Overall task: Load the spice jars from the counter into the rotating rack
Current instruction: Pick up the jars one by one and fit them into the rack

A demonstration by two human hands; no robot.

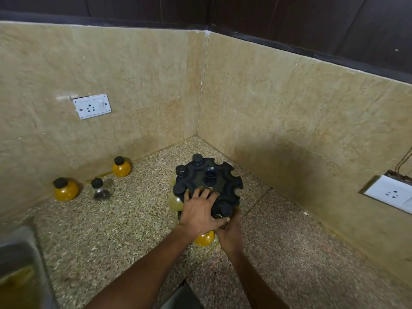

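dim warm light | soft shadow on right wall (pixel 289 166) | wide-angle bending at edges | slight softness throughout

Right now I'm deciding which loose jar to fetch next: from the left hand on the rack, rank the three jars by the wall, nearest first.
Measured from the left hand in the head view:
1. Orange jar by the wall joint, up and left of the rack.
2. Clear jar, further left.
3. Orange jar at far left, beside the clear one.
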